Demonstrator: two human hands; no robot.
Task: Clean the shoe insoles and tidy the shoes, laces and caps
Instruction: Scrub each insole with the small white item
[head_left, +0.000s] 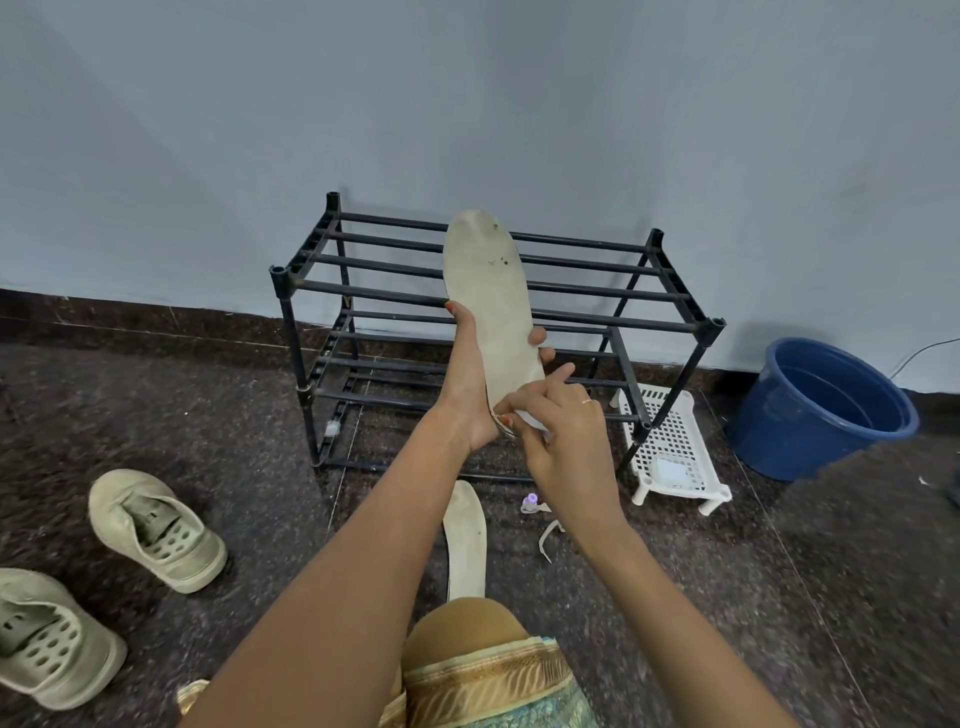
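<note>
Two hands meet on one insole (488, 291): the left hand (467, 400) grips its lower half upright, and the right hand (563, 447) pinches a white wipe (532, 422) against its heel. A second insole (466, 540) lies below both hands.

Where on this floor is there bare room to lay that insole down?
Bare floor lies between the shoes and the rack, and in front of the bucket. Crowded between the lying insole and the basket: a bottle, a lace.

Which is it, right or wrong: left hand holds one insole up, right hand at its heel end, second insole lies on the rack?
Wrong: head view shows the second insole on the floor before the rack, not on it.
</note>
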